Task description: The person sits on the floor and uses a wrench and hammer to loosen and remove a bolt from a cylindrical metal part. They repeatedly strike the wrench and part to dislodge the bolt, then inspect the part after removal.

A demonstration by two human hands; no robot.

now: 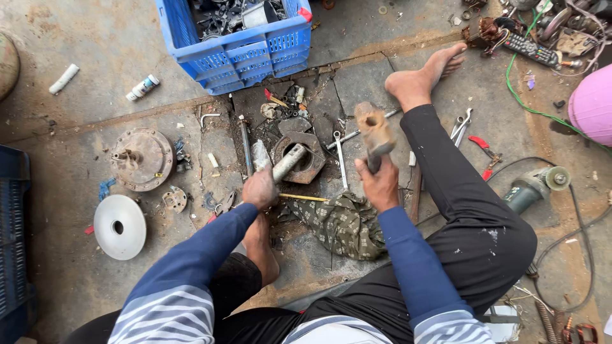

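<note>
Nearest to me, my striped sleeves and blue forearms are reaching forward over my black trousers as I am sitting on the concrete floor (76, 267). My left hand (259, 189) is wrapping all its fingers tightly around a grey metal rod (288, 162), which is tilting away from me with its far end resting in the worn metal housing (305, 159) near the middle of the floor. My right hand (380, 183) is closing fully around the handle of a hammer (375, 132), whose scuffed, rust-brown head is hanging raised just right of the housing, apart from it.

The blue plastic crate (239, 57) is standing at the floor's far edge and is holding a heap of dark metal parts and a grey can. A second dark blue crate (13, 236) is showing at the left edge; I cannot tell what is in it.

A patterned olive rag (341, 226) is lying between my legs. A rusty round motor cover (141, 159) is sitting to the left, with a white disc (119, 226) nearer to me. An angle grinder (532, 186) is lying beyond my right knee. A spanner (340, 159) is lying just right of the housing.
</note>
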